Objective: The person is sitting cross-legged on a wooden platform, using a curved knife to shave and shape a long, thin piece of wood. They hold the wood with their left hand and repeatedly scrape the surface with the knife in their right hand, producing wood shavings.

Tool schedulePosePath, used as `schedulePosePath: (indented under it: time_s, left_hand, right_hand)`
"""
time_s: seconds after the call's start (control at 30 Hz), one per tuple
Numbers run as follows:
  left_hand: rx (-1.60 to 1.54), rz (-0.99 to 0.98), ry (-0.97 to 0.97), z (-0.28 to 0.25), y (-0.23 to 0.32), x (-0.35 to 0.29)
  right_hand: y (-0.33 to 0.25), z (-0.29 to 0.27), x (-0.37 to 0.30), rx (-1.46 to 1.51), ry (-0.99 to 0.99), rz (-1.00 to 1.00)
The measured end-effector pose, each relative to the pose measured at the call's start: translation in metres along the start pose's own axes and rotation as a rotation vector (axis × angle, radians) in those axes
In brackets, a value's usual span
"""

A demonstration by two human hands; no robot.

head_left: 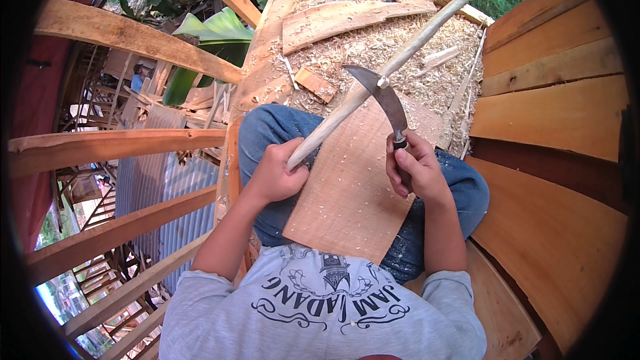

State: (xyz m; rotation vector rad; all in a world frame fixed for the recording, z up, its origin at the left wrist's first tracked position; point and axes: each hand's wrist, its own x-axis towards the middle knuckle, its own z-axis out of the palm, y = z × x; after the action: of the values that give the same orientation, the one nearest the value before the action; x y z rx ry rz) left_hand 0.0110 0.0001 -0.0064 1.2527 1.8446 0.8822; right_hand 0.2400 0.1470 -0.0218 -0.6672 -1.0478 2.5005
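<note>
My left hand (pixel 279 171) is closed around the near end of a long, pale wooden stick (pixel 415 45), which slants up and away to the right. In my right hand (pixel 419 168) is the dark handle of a sickle-shaped knife (pixel 392 105). Its curved blade lies against the stick about halfway along, with the tip pointing left. A small curl of wood shows where blade and stick meet. Under both hands a flat wooden board (pixel 353 190) rests across my lap, between my bent knees.
Shavings (pixel 373 37) cover the floor ahead, with a curved plank (pixel 347 21) and a small wood block (pixel 315 85) among them. A plank wall (pixel 547 110) stands close on the right. Railing bars (pixel 120 150) run along the left, with a corrugated roof (pixel 167 180) below and a distant person (pixel 137 79) beyond.
</note>
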Motion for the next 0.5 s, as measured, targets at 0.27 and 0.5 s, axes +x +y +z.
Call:
schedulePosePath:
  time_s: [0.27, 0.5]
  left_hand:
    - [-0.037, 0.01, -0.026, -0.003, 0.004, 0.0]
    - [-0.029, 0.022, -0.017, -0.002, -0.004, 0.0]
  right_hand:
    - [0.027, -0.001, 0.008, -0.505, 0.3, -0.267]
    - [0.011, 0.01, 0.003, -0.324, 0.088, -0.007]
